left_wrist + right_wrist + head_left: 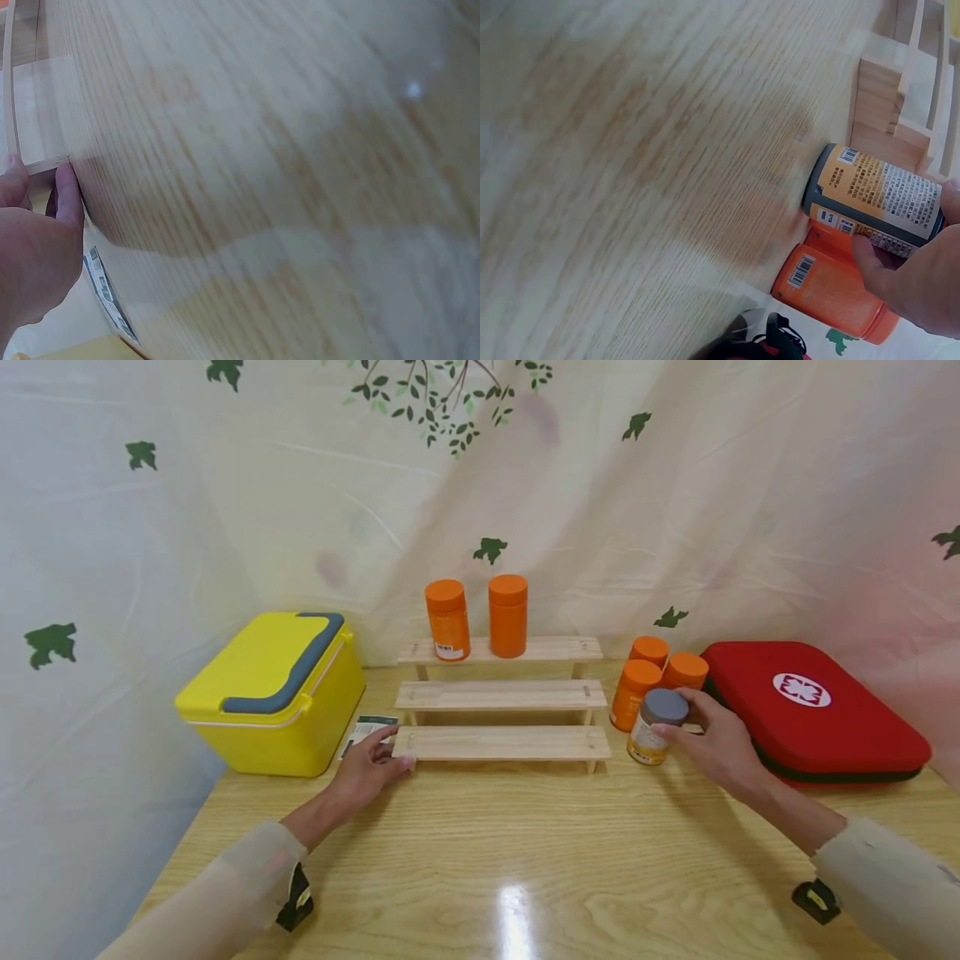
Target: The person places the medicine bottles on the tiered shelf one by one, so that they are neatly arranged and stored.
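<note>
My right hand (716, 739) grips a jar (651, 727) with a grey lid and a yellow-and-grey label, thumb on one side and fingers on the other. Dense print and barcodes show on this jar (870, 199) in the right wrist view. Just behind it stand three orange bottles (640, 681), grouped closely. At the left, my left hand (366, 768) pinches the end of the lowest step of a three-tier wooden rack (501, 743). The left wrist view shows its thumb and a finger at the rack's end (46, 163). Two more orange bottles (508, 617) stand upright on the top tier.
A yellow box (273, 693) with a blue-grey handle stands left of the rack. Beside it lies a small printed card (367, 732). A red case (810, 710) with a white cross emblem lies at the right. Behind the wooden table (465, 852) hangs a leaf-patterned cloth (360, 510).
</note>
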Demonstrator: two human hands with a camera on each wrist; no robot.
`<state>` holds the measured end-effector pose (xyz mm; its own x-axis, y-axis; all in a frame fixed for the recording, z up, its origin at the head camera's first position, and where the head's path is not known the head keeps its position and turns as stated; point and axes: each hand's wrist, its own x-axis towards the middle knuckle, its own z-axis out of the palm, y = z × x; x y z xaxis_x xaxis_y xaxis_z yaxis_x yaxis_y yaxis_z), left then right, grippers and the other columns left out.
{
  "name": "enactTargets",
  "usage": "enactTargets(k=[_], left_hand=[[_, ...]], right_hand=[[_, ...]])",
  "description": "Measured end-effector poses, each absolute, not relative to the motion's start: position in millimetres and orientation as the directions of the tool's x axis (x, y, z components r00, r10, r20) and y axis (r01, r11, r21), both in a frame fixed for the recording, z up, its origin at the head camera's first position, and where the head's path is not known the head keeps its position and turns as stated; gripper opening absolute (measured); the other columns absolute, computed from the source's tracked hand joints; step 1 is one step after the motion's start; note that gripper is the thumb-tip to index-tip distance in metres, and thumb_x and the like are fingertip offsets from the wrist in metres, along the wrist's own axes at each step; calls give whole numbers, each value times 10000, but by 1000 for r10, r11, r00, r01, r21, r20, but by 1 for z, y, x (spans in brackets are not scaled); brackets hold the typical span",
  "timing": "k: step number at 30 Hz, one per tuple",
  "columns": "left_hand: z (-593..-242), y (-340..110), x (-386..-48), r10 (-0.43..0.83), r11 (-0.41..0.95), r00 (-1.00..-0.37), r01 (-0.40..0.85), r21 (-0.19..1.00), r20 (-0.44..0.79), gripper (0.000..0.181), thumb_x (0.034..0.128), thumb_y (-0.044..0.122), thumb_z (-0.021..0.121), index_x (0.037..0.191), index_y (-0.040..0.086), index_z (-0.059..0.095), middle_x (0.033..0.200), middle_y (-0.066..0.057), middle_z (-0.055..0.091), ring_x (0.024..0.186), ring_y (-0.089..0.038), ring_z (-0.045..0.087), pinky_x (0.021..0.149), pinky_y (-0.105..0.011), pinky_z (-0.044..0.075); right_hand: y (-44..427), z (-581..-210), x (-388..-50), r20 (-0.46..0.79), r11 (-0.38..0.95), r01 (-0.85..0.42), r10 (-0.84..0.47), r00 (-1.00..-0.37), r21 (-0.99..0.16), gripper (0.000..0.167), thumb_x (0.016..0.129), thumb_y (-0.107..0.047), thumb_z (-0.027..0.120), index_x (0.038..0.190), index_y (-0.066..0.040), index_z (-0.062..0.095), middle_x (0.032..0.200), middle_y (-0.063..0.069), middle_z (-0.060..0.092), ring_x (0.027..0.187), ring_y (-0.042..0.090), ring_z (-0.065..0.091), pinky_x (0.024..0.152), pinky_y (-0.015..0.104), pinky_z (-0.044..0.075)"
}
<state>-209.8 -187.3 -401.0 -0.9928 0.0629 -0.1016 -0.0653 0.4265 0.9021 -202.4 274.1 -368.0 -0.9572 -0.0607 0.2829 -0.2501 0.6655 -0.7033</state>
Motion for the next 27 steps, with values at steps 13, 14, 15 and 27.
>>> enactTargets(k=[13, 14, 15, 27], left_hand=[[-402, -189, -210, 77, 430, -993, -49, 901, -90, 626, 926, 82, 631, 1480, 51, 341, 1209, -227, 614, 970, -215, 640, 843, -299, 540], [-402, -189, -210, 76, 430, -993, -48, 901, -90, 624, 927, 80, 630, 1479, 50, 341, 1207, -228, 615, 969, -215, 640, 840, -297, 541], [-402, -189, -210, 75, 428, -993, -49, 902, -90, 624, 927, 79, 630, 1479, 51, 341, 1206, -228, 615, 969, -215, 640, 838, -296, 542], [-403, -189, -210, 74, 427, -994, -46, 903, -86, 621, 927, 87, 630, 1478, 54, 344, 1214, -224, 615, 979, -216, 635, 851, -305, 538]], right_hand=[[288, -322, -178, 299, 672, -260, -60, -952, -693, 652, 891, -275, 704, 1451, -89, 424, 1313, 221, 540, 1093, 403, 556, 728, 19, 417], [289, -318, -178, 298, 674, -255, -55, -953, -693, 655, 889, -284, 706, 1453, -103, 426, 1318, 215, 537, 1096, 388, 552, 726, 18, 415], [289, -313, -178, 298, 678, -248, -46, -954, -692, 657, 884, -296, 710, 1451, -116, 433, 1320, 202, 540, 1093, 361, 554, 726, 16, 414], [274, -270, -203, 262, 636, -215, -20, -965, -742, 700, 861, -442, 693, 1471, -237, 418, 1377, 120, 536, 1167, 287, 550, 782, 52, 438]])
